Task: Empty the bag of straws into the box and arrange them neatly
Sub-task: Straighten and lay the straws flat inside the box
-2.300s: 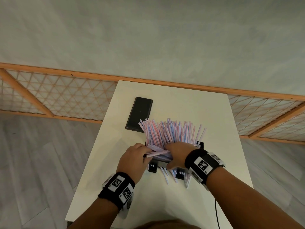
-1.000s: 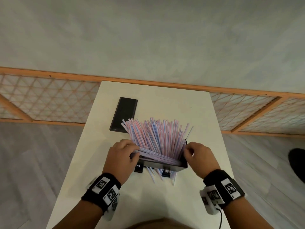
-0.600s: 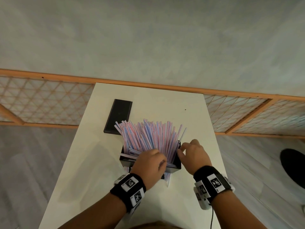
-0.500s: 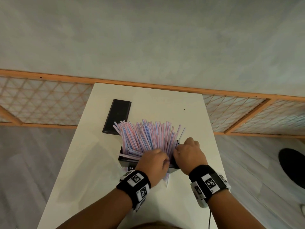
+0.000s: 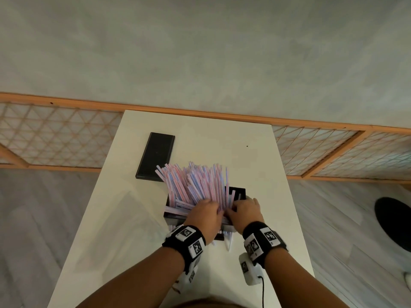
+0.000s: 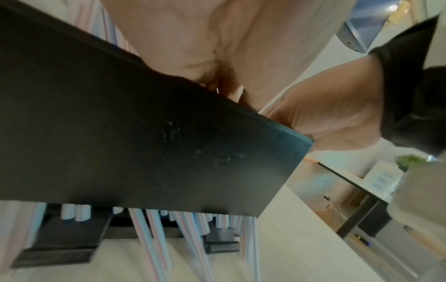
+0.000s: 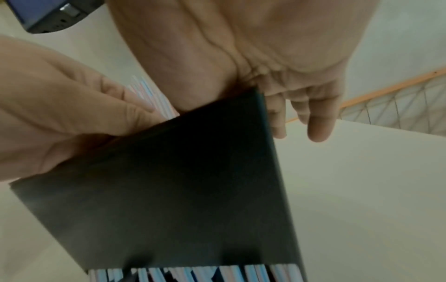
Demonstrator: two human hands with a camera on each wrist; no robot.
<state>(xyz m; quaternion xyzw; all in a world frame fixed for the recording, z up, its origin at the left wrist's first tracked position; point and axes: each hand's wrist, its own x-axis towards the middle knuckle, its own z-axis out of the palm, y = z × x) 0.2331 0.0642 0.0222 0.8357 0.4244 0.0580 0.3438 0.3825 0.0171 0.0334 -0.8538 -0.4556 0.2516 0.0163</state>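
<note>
A black box (image 5: 239, 192) stands near the middle of the white table (image 5: 133, 218). Many pink and blue striped straws (image 5: 195, 181) fan up and away out of it. They lean to the left, leaving a gap at the box's right end. My left hand (image 5: 205, 215) lies over the near wall, its fingers pressed against the straws (image 7: 149, 95). My right hand (image 5: 245, 211) straddles the near right corner. Its thumb side is inside the box (image 7: 181, 190) and its fingers (image 7: 313, 124) hang outside the right wall. Straw ends (image 6: 154, 238) stick out under the box (image 6: 144, 143).
A flat black lid (image 5: 155, 156) lies on the table behind and left of the box. A wooden lattice screen (image 5: 66, 147) runs along the table's far edge. A dark round object (image 5: 393, 223) sits on the floor to the right.
My left hand moved from the box's left end to its near middle, onto the straws. My right hand came in to the near right corner. The straws were pushed left, opening a gap at the right.
</note>
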